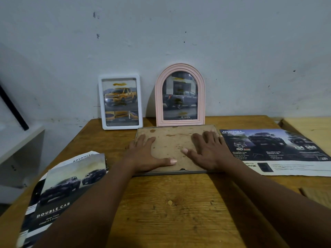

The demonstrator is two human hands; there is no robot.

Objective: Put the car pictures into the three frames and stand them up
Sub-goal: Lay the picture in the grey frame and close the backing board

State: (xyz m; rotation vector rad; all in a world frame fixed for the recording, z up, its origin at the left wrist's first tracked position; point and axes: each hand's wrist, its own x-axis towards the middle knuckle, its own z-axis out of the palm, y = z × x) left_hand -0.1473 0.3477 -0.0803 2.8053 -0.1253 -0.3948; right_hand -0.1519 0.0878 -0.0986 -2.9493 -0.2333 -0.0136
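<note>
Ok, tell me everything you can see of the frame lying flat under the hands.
The flat frame lies face down on the wooden table, in front of the pink arched frame. Its brown backing board faces up, stained and chipped at the near edge, inside a thin grey rim. The left hand and right hand press flat on it, fingers straight. Whether a picture is inside cannot be seen.

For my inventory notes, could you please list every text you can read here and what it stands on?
"TOYOTA": car picture in the pink arched frame.
"DOUBLE CAB": left brochure.
"ADVANCED": sheet under that brochure.
"POWERTRAIN & OFF-ROAD ABILITY", "GD", "204", "500": right brochure sheet.
Smaller print on both brochures and on the yellow truck picture in the white frame: too blurred to read.
</note>
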